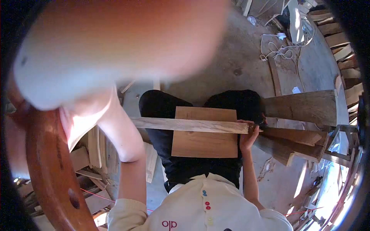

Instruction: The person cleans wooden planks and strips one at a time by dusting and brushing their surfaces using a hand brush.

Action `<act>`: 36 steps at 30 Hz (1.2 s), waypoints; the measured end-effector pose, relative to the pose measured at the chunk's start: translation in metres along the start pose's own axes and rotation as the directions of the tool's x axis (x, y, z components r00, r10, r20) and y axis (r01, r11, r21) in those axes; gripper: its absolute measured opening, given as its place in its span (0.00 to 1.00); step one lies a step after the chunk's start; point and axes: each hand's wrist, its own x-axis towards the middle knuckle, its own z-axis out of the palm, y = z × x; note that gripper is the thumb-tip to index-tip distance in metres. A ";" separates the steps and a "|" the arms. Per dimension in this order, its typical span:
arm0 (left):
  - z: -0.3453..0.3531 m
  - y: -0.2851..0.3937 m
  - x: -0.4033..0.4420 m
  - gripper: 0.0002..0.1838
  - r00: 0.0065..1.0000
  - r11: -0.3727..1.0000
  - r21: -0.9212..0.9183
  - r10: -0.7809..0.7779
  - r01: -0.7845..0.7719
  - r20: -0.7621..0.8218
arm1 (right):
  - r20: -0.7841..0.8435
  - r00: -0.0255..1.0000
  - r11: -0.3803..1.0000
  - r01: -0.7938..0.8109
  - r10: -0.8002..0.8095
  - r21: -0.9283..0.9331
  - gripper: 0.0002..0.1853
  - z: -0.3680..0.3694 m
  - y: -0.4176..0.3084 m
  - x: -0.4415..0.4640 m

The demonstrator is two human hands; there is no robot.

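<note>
My right hand (249, 139) grips the right end of a long, narrow wooden strip (192, 125). The strip lies across a flat rectangular board (204, 145) on my lap, and its left end passes behind my raised left forearm. Very close to the camera, my left hand (123, 42) is a large blur at the upper left. Its fingers cannot be made out, nor whether it holds anything.
Several wooden planks (300, 107) stand on the right. A curved brown wooden piece (50, 165) fills the left edge. White cable (283, 52) lies on the floor (246, 50) at the upper right, near stacked wood (341, 42). More wood pieces (98, 154) lie at lower left.
</note>
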 end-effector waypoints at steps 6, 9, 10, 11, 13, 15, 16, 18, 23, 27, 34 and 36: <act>0.051 0.029 -0.009 0.24 0.977 0.984 0.101 0.160 -0.147 -0.141 | -0.013 1.000 0.999 -0.001 0.002 0.033 0.29 0.000 0.001 0.001; 0.058 0.033 -0.024 0.27 0.934 0.987 0.066 0.158 -0.144 -0.319 | -0.029 0.999 0.998 -0.022 0.023 0.052 0.29 -0.007 0.007 0.002; 0.057 0.041 -0.026 0.27 0.947 0.997 0.046 0.068 -0.056 -0.315 | -0.031 0.999 0.998 -0.033 0.035 0.060 0.29 -0.011 0.010 0.003; 0.056 0.049 -0.028 0.27 0.951 0.999 0.029 -0.014 0.024 -0.308 | -0.032 0.999 0.997 -0.036 0.038 0.063 0.29 -0.011 0.010 0.004; 0.057 0.060 -0.028 0.27 0.946 0.991 0.002 -0.127 0.134 -0.298 | -0.018 1.000 0.998 -0.020 0.021 0.051 0.29 -0.008 0.008 0.004; 0.058 0.065 -0.027 0.27 0.939 0.980 -0.010 -0.193 0.198 -0.285 | -0.004 1.000 1.000 0.004 -0.003 0.020 0.29 0.000 0.003 0.003; 0.059 0.067 -0.027 0.27 0.936 0.977 -0.017 -0.210 0.214 -0.282 | -0.002 1.000 1.000 0.017 -0.017 0.003 0.29 0.004 0.001 0.002; 0.060 0.070 -0.027 0.27 0.931 0.973 -0.017 -0.226 0.231 -0.286 | 0.000 0.999 0.998 0.044 -0.044 -0.033 0.29 0.010 -0.003 0.002; 0.060 0.075 -0.029 0.28 0.918 0.959 -0.033 -0.279 0.282 -0.282 | 0.026 0.998 0.997 0.054 -0.055 0.047 0.29 -0.006 0.006 0.003; 0.062 0.077 -0.031 0.28 0.909 0.951 -0.041 -0.304 0.305 -0.286 | -0.022 0.999 0.999 0.038 -0.037 0.035 0.29 -0.001 0.004 0.000; 0.065 0.083 -0.035 0.29 0.888 0.937 -0.052 -0.345 0.346 -0.303 | 0.016 0.998 0.998 0.060 -0.060 -0.016 0.29 -0.006 0.005 0.003; 0.064 0.085 -0.036 0.29 0.886 0.934 -0.057 -0.353 0.353 -0.301 | 0.023 0.998 0.996 0.068 -0.067 -0.052 0.29 -0.001 0.003 0.003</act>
